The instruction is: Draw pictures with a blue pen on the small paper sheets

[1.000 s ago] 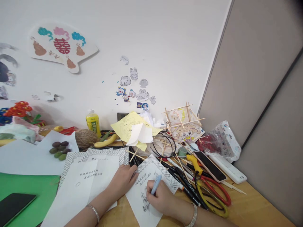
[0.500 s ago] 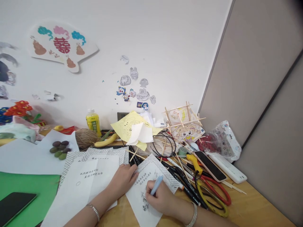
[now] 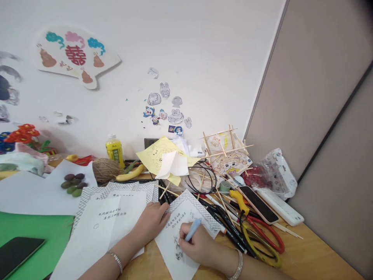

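Your right grip [image 3: 194,243] pinches a slim light-blue pen [image 3: 193,229]; flat, lattice-bordered paper sheet [image 3: 169,249] directly underneath. Left grip [image 3: 152,221] rests unclenched at its left edge. Pen leans further right than a second ago.

The sheet [image 3: 168,245] lies between the papers [image 3: 93,243] and the markers [image 3: 236,242].

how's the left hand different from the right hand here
The left hand lies palm down at the left edge of the drawn-on paper, while the right hand rests over its middle. The right hand grips a light blue pen; the left hand holds no pen. Both arms wear a silvery bracelet at the wrist.
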